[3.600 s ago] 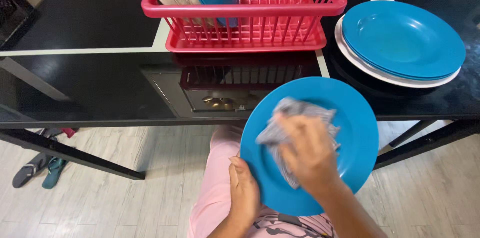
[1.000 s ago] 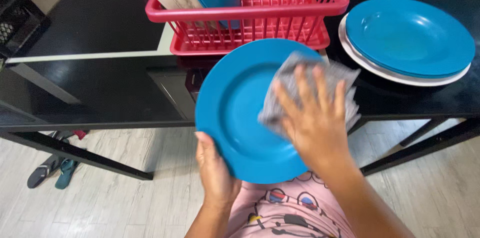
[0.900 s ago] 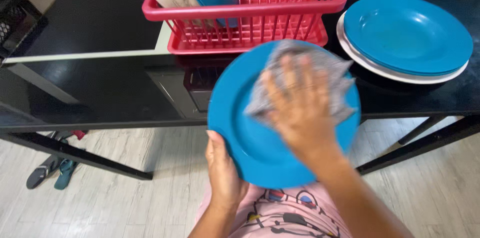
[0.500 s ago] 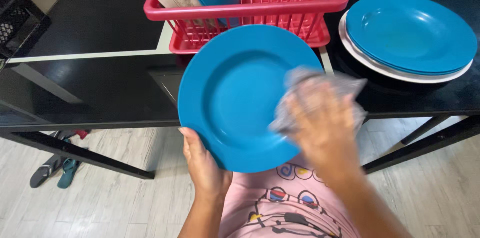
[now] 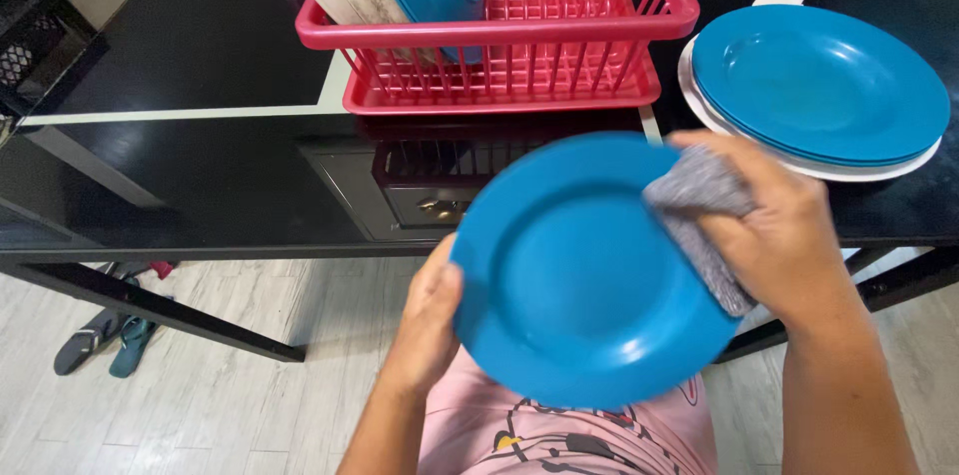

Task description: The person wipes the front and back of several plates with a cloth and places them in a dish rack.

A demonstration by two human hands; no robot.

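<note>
Fingers of the right hand (image 5: pixel 789 235) were curled around a grey cloth (image 5: pixel 699 220), pinching it over the right rim of a blue plate (image 5: pixel 589 275) held low in the centre of the frame, while the left hand (image 5: pixel 430 320) clasped the opposite rim, thumb on the face. Done well, the wipe probably called for a firm left grip and the cloth run around the whole rim. Above, a red dish rack (image 5: pixel 499 35) held upright plates on the black table (image 5: pixel 200 165), and a stack of blue plates (image 5: pixel 819 85) sat at upper right.
</note>
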